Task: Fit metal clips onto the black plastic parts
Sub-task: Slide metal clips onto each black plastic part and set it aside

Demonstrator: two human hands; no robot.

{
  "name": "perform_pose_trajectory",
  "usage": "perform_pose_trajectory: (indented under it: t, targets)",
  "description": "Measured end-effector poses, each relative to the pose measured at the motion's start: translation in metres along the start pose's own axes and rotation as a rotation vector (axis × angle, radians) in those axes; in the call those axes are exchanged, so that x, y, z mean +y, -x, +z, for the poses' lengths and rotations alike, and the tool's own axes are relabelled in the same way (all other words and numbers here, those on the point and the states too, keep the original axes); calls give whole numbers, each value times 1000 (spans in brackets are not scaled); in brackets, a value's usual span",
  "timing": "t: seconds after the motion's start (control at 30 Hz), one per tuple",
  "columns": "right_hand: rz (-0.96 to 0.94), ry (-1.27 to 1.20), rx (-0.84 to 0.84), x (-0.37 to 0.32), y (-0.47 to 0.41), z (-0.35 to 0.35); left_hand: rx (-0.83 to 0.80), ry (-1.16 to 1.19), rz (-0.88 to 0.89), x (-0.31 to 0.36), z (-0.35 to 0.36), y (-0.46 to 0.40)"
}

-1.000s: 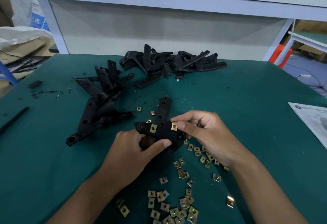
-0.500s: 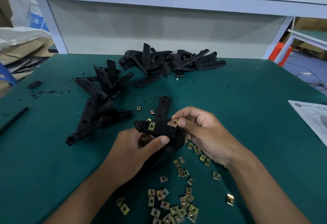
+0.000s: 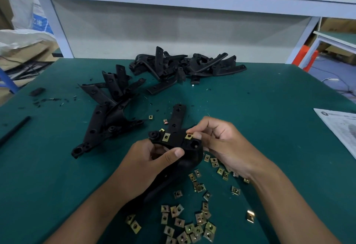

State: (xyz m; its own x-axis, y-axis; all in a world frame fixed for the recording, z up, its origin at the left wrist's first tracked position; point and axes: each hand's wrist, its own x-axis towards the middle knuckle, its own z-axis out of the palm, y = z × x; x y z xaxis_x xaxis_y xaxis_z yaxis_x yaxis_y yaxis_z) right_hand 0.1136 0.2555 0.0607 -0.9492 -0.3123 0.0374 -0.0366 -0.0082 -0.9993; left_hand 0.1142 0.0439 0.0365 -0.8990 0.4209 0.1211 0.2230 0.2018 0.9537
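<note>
— Where is everything from the black plastic part (image 3: 176, 138)?

— Nearest me lie the loose metal clips (image 3: 189, 228), on the worktop (image 3: 269, 109) below it. My left hand (image 3: 148, 159) grips its near edge, thumb on top. My right hand (image 3: 217, 139) is just right of it, pinching a clip (image 3: 189, 136) at its right boss.

— And its long axis?

— Its arm points away from me. The clip looks half-seated, I think. The piles of unfitted parts (image 3: 185, 66) lie beyond.
</note>
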Motion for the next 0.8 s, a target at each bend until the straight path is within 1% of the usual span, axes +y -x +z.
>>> perform_pose_trajectory:
  t: [0.07, 0.27, 0.33, 0.43, 0.53, 0.6, 0.67, 0.73, 0.8]
  targets:
    - [-26, 73, 16, -1, 1, -2, -18, -32, 17, 0, -1, 0]
    - [-98, 221, 16, 1, 2, -5, -47, -86, -27, -5, -5, -1]
    - [-73, 249, 1, 2, 3, -7, -32, -95, -18, -5, -7, 0]
    - [-8, 183, -45, 1, 5, -8, 31, -111, -4, -5, -7, 0]
    - [-29, 142, -42, 3, 3, 0, 118, -63, -31, -9, -6, -2]
    - [-76, 135, 41, 8, 0, 7, 161, -15, -56, -14, -5, -2]
    - [-124, 184, 124, 13, -2, 10, 168, 42, -53, -17, -3, -2]
    - [-149, 178, 141, 14, -3, 12, 185, 105, -39, -15, -1, -3]
    - [-171, 129, 143, 15, -4, 11, 244, 200, -21, -12, -1, -6]
